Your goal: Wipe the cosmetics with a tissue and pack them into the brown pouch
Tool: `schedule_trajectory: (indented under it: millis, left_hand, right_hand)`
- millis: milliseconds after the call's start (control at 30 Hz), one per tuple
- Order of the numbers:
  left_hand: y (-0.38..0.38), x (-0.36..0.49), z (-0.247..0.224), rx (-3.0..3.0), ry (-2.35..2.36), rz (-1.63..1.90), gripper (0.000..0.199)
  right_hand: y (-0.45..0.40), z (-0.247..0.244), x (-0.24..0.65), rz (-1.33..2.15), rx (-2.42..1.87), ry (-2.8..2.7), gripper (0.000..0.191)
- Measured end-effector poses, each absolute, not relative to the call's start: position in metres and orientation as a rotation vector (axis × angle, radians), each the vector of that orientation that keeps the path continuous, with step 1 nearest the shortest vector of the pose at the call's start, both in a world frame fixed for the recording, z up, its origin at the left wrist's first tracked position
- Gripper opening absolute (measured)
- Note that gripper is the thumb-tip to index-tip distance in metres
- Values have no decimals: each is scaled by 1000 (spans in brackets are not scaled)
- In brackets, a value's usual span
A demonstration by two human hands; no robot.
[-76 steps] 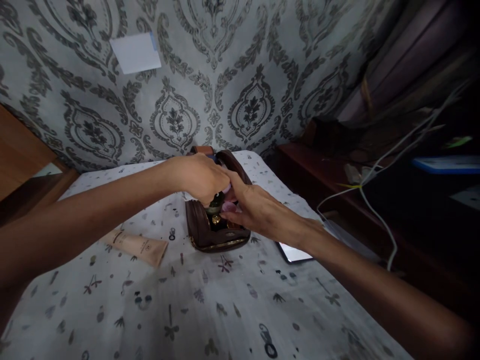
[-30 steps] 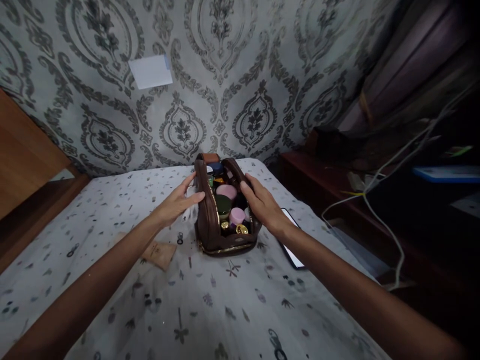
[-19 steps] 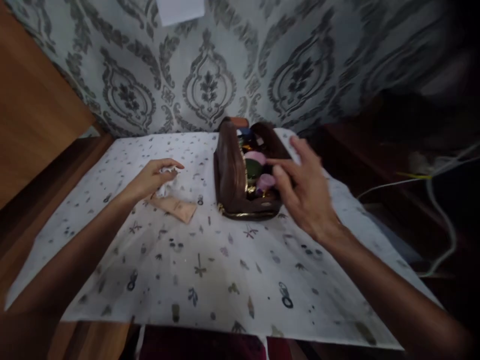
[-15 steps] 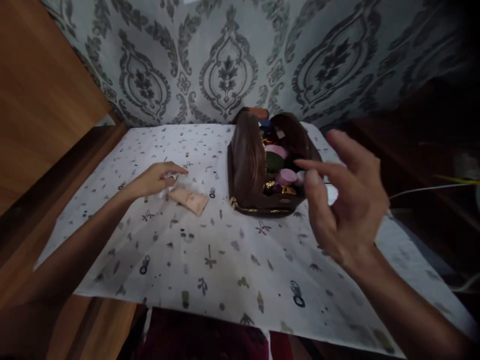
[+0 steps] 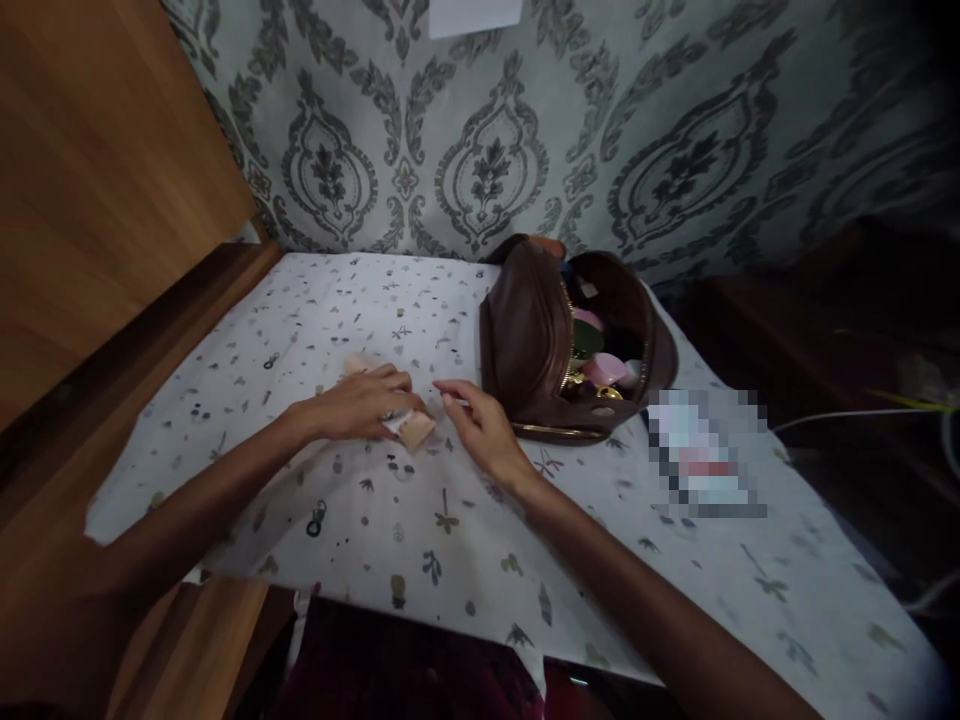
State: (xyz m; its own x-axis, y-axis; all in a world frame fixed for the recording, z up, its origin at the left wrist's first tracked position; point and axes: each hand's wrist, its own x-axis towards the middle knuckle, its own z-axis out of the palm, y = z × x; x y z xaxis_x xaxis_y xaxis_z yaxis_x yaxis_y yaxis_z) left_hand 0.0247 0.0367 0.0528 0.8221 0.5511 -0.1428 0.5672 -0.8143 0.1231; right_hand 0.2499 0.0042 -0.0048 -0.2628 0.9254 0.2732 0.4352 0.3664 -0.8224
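Pale beige, flat-ended squeeze tube (image 5: 417, 431): lying on the counter (image 5: 450, 490), left of the bag and under the left hand (image 5: 360, 403), with both ends showing past the fingers. Counter covered in white cloth printed with small plant motifs.

Left hand: palm down across the tube, fingers bent; whether they pinch it or merely rest on it cannot be told from this angle. A small white item (image 5: 403, 416), partly hidden, shows at the fingertips.

Right hand: loosely spread, fingers a little bent, thumb apart from them, pointing towards the tube; just beside it, not touching it.

Brown leather-look zip bag (image 5: 525, 340): standing near the right hand, top unzipped and gaping; gold-toned zip, orange-brown strap (image 5: 547, 244) at the rear. Visible contents: one pink round lid (image 5: 604, 369) in front, a dark green round lid (image 5: 587, 342) behind it, a shiny gold cap (image 5: 609, 393) nearest the front edge.

Flat object (image 5: 701, 450), masked by coarse pixels: on the counter, right of the bag.

Surroundings: grey-and-white damask-patterned wall (image 5: 570, 110) behind; brown wooden panel (image 5: 112, 130) at left.
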Motion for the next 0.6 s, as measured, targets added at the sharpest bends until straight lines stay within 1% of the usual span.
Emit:
schedule_trajectory:
  millis: [133,167,233,333,400,467,567,600]
  left_hand:
    - [22,24,68,2715,497,-106,61]
    - [18,23,70,2673,439,-74,61]
    - [9,19,72,2601,427,-17,54]
    - [-3,3,71,2528,603,41,42]
    - [-9,-15,68,2499,733,104,42]
    - [-15,-32,62,2468,875,180,40]
    - [-25,-47,51,2316,1223,295,25]
    - [-29,-48,48,2249,1333,313,27]
  right_hand:
    - [50,1,217,882,-1162,-1997,39]
    - [60,2,209,890,-1154,-2022,40]
    - [73,3,198,919,-1130,-2090,38]
    - [75,2,199,979,-1084,-2195,36]
    - [70,0,208,1008,-1052,-2238,37]
    - [64,-4,216,1033,-1013,-2225,34]
    - [59,-8,216,1065,-993,-2144,25]
    - [58,-8,213,1086,-994,-2127,25]
